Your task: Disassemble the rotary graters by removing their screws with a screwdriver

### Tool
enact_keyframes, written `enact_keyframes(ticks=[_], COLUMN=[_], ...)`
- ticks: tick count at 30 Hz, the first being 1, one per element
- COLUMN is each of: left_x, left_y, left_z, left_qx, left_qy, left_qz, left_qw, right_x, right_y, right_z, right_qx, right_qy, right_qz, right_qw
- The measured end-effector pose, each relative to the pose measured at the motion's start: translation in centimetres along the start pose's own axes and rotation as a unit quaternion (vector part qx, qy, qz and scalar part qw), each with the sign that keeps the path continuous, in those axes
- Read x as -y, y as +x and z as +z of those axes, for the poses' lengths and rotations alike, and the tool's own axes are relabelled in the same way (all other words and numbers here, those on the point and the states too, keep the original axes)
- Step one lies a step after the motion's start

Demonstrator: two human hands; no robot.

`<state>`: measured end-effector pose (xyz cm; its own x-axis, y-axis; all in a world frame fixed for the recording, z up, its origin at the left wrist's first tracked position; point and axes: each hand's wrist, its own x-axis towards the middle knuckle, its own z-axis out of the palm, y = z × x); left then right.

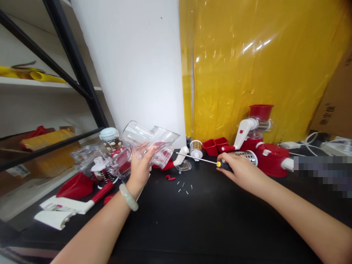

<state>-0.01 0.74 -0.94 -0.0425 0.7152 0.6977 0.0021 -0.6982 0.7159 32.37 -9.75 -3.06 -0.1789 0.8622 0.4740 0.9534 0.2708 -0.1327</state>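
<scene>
My left hand [141, 167] is closed around a clear plastic grater housing [162, 137], holding it above the table. In my right hand [236, 167] is a screwdriver [203, 160] with a black and yellow handle, its long shaft pointing left toward the housing. The tip is close to the housing's right side; whether they touch I cannot tell. Below lie several small screws [183, 184] and a small red plastic piece [170, 178]. Behind the screwdriver stands a metal grater drum [196, 149], with a clear round part [183, 166] near it.
An assembled red and white rotary grater [261, 128] stands at the back right, beside a red base [273, 159]. Red trays [216, 146] sit against the yellow sheet. White handle parts [63, 207], a red hopper [75, 186] and clear pieces crowd the left. White cables [310, 141] lie far right.
</scene>
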Motion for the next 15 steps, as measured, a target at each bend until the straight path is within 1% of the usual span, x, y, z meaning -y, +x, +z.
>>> enact_keyframes(ticks=[4,9,13,15], left_x=[-0.1,-0.4,-0.6,-0.6], left_y=[0.0,0.1,0.1,0.0], left_z=[0.0,0.3,0.4,0.4], left_qx=[0.002,-0.017,-0.037,-0.031], left_qy=[-0.04,-0.07,-0.083,-0.069], left_qz=[-0.034,-0.049,-0.066,-0.065], left_qw=[0.999,0.996,0.994,0.995], right_x=[0.7,1.2,0.8,0.5], right_y=[-0.1,-0.6,-0.5,-0.4], right_z=[-0.6,-1.2,-0.7,-0.4], right_qx=[0.043,0.079,0.058,0.047], right_qy=[-0.019,0.073,0.08,0.073], right_qz=[0.007,-0.011,-0.027,-0.027], right_qw=[0.999,0.994,0.995,0.996])
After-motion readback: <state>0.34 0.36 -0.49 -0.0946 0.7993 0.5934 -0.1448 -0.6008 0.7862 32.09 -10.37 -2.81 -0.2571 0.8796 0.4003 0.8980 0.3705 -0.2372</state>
